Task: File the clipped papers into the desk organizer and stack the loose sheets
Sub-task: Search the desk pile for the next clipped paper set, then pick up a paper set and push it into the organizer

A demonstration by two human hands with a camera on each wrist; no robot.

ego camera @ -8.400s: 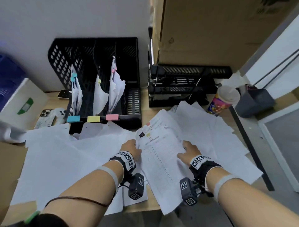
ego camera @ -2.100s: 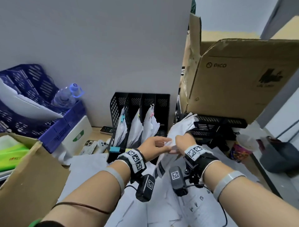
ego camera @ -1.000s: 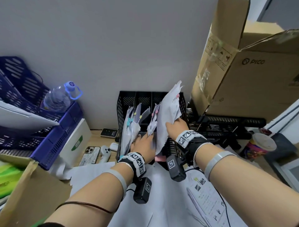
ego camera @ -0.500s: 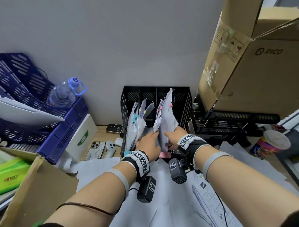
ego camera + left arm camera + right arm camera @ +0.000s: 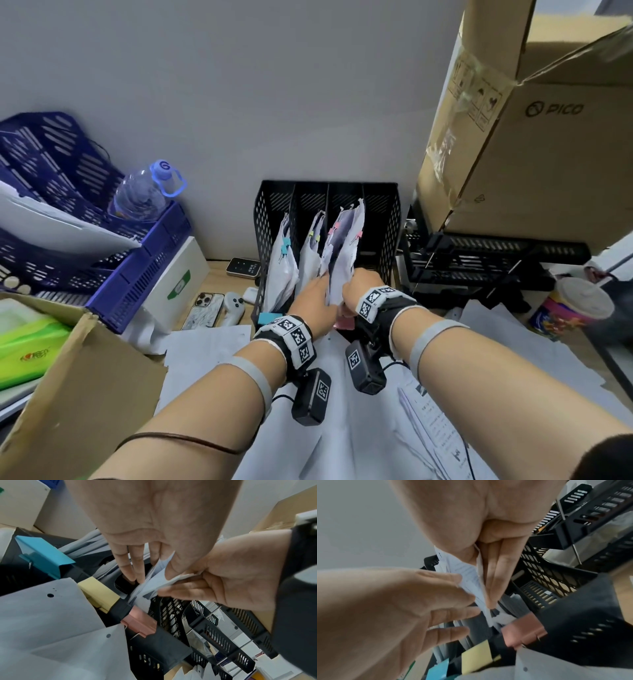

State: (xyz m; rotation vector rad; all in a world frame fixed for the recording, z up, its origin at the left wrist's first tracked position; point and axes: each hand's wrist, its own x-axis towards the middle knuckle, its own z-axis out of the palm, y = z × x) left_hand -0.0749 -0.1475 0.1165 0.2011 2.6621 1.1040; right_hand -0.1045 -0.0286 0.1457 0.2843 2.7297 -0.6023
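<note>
The black desk organizer (image 5: 390, 219) stands against the wall with clipped bundles upright in three of its slots. My right hand (image 5: 356, 287) pinches the lower edge of a clipped bundle (image 5: 346, 253) with a pink clip (image 5: 359, 234), standing in the third slot from the left. My left hand (image 5: 313, 301) has straight fingers (image 5: 126, 566) reaching into that slot beside the bundle (image 5: 159, 577). The right fingers (image 5: 496, 574) lie flat along the paper (image 5: 471, 574). A pink label clip (image 5: 139, 622) marks the slot front. Loose sheets (image 5: 212, 346) cover the desk below my arms.
A blue crate (image 5: 137, 274) with a water bottle (image 5: 144, 195) sits at the left, a white box (image 5: 174, 277), phone (image 5: 203, 310) and controller (image 5: 234, 306) beside it. At the right, a big cardboard box (image 5: 548, 154) rests on black letter trays (image 5: 496, 260); a cup (image 5: 568, 308) stands near.
My right hand has brought the clipped bundle down from above the organizer into the third slot. My left hand has stayed at the slot's mouth beside the papers.
</note>
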